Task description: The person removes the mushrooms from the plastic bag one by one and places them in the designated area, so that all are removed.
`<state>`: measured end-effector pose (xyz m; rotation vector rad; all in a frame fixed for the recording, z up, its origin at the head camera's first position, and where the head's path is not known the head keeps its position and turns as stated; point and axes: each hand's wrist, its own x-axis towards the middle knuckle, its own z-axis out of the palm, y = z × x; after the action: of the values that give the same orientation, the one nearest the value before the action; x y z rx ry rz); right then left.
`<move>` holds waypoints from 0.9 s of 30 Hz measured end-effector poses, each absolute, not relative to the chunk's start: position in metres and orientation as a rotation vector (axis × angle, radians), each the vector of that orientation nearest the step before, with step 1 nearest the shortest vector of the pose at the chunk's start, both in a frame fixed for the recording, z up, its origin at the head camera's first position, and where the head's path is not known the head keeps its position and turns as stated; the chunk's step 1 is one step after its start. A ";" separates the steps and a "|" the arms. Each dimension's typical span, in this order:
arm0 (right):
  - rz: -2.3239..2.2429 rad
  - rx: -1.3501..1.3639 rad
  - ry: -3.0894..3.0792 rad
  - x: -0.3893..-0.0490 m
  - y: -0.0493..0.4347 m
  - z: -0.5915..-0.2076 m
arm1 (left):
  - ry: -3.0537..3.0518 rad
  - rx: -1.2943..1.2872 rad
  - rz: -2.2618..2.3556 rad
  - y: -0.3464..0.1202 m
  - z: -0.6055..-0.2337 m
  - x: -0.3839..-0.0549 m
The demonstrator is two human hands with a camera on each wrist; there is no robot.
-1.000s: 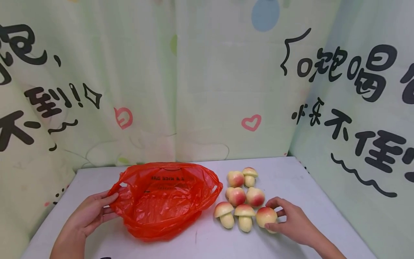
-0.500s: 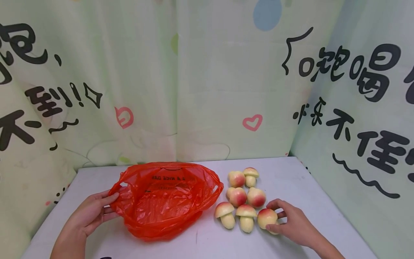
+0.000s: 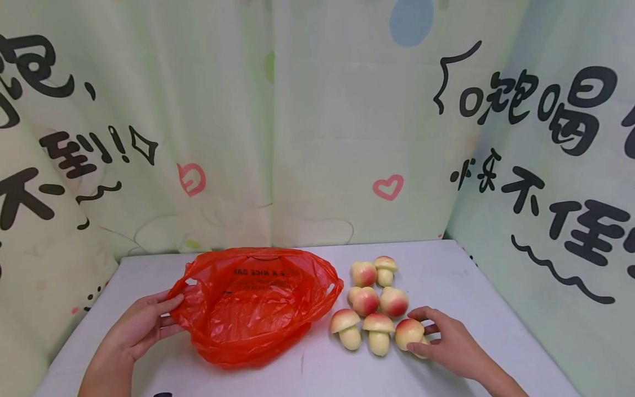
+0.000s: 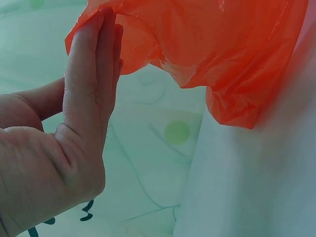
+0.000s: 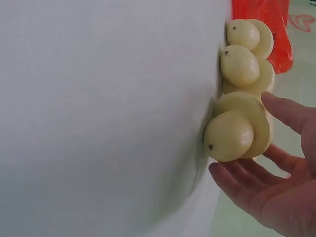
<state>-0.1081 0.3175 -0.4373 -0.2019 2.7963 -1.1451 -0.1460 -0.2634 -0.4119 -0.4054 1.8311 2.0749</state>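
In the head view a red plastic bag (image 3: 258,314) lies on the table with its mouth spread wide. My left hand (image 3: 136,328) pinches the bag's left handle between thumb and fingers; the left wrist view shows those fingers (image 4: 84,84) long and close together at the film. On the right, my right hand (image 3: 444,342) holds the nearest toy mushroom (image 3: 409,332), thumb on one side and fingers on the other. The right wrist view shows that mushroom's pale stem end toward the camera, low at the table. Two mushrooms (image 3: 379,333) lie in line to its left.
Behind the front row lie several more red-and-cream mushrooms (image 3: 394,302), close together right of the bag. The white table (image 3: 302,380) ends at a printed curtain (image 3: 317,138) at the back and sides. A small dark object (image 3: 162,394) shows at the front edge.
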 end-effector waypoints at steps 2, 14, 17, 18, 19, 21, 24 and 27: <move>-1.129 -0.207 2.811 -0.108 0.318 -0.437 | 1.835 -0.403 2.073 -0.263 -0.412 -0.146; -1.054 -0.171 2.895 -0.106 0.315 -0.437 | 1.875 -0.437 2.041 -0.263 -0.412 -0.144; -1.047 -0.165 2.901 -0.107 0.314 -0.436 | 1.890 -0.439 2.028 -0.262 -0.411 -0.145; -1.046 -0.172 2.905 -0.107 0.314 -0.436 | 1.897 -0.441 2.023 -0.262 -0.411 -0.145; -1.043 -0.172 2.910 -0.107 0.314 -0.436 | 1.905 -0.439 2.016 -0.262 -0.410 -0.145; -1.032 -0.183 2.926 -0.107 0.315 -0.436 | 1.928 -0.445 1.997 -0.262 -0.410 -0.146; -1.007 -0.232 2.963 -0.105 0.316 -0.437 | 1.967 -0.435 1.958 -0.262 -0.410 -0.146; -0.966 -0.230 3.004 -0.104 0.316 -0.436 | 2.054 -0.405 1.879 -0.261 -0.408 -0.147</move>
<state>-0.1043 0.3155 -0.4361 -0.2296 3.0040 -0.9664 -0.1465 -0.2609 -0.4083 -0.4046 2.0539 1.8788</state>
